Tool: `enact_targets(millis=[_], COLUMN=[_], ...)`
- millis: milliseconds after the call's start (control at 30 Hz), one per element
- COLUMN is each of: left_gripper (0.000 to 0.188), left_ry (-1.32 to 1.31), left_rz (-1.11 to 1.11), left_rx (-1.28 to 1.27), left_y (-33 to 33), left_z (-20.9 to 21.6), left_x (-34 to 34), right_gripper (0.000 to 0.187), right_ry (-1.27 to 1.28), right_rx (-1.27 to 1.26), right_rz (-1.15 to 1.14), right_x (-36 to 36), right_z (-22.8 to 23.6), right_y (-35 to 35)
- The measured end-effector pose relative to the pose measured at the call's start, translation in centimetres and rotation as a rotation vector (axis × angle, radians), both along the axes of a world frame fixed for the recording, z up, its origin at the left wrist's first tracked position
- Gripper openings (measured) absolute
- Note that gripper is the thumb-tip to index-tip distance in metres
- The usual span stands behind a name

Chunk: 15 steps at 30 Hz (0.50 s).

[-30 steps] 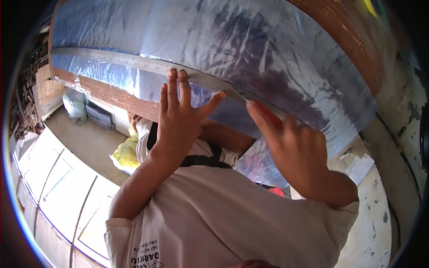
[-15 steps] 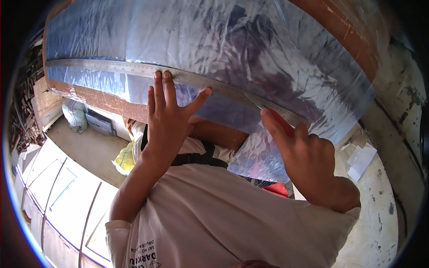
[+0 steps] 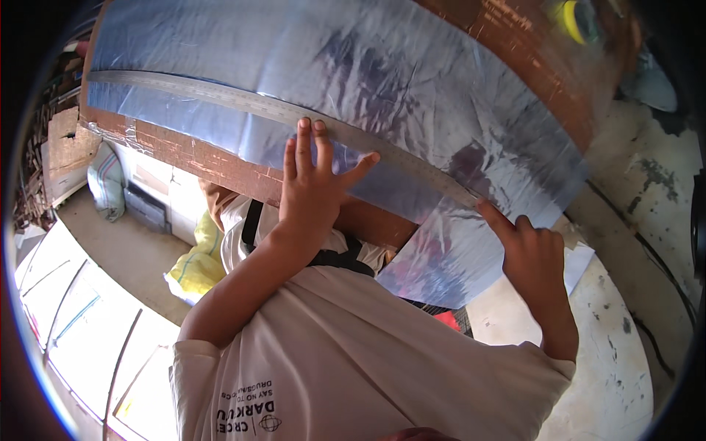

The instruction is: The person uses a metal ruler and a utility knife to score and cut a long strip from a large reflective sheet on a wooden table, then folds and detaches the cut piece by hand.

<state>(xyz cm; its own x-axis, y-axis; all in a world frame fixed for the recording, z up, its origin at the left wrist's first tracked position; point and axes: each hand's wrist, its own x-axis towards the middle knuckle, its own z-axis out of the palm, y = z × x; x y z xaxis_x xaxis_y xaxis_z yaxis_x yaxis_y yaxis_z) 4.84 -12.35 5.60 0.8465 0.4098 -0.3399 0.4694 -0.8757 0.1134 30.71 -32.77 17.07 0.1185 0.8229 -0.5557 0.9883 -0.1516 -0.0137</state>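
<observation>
A long metal ruler (image 3: 243,100) lies across a clear, wrinkled plastic sheet (image 3: 412,88) with a bluish sheen. My left hand (image 3: 315,187) presses on the ruler near its middle, fingertips and thumb spread apart. At the ruler's right end, my right hand (image 3: 535,257) is closed round a cutter knife, its index finger stretched along it toward the ruler. My fingers hide most of the knife; only a little of its blade (image 3: 471,192) shows beside the ruler. Part of the sheet hangs toward me over the near edge.
Beneath the sheet is a brown wooden board (image 3: 213,158) with a worn edge. A yellow tape roll (image 3: 576,22) sits at the far right. On the floor to the left are a yellow sack (image 3: 197,266) and a pale sack (image 3: 107,182). A dark cable (image 3: 625,220) runs along the right.
My right hand has moved with the knife toward the ruler's right end, and the red handle is now hidden. My left hand still holds the ruler down. The whole view has shifted.
</observation>
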Motion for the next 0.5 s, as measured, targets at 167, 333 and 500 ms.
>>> enact_targets(millis=[167, 333, 500], left_gripper=[0.112, 0.061, 0.059], left_ry=[0.03, -0.084, -0.037], left_rz=[-0.031, -0.079, -0.111], left_rx=[0.101, 0.19, 0.155], left_y=[0.0, 0.2, -0.3], left_z=[0.3, -0.1, 0.2], left_x=[-0.8, -1.3, -2.4], right_gripper=[0.067, 0.045, 0.024], right_ry=[0.422, 0.68, 0.625], right_rx=[0.311, 0.637, 0.865], right_rz=[-0.249, -0.77, -0.652], right_x=[2.1, -3.1, -9.7], right_z=[1.9, -0.8, -8.8], right_y=[1.4, 2.9, 6.5])
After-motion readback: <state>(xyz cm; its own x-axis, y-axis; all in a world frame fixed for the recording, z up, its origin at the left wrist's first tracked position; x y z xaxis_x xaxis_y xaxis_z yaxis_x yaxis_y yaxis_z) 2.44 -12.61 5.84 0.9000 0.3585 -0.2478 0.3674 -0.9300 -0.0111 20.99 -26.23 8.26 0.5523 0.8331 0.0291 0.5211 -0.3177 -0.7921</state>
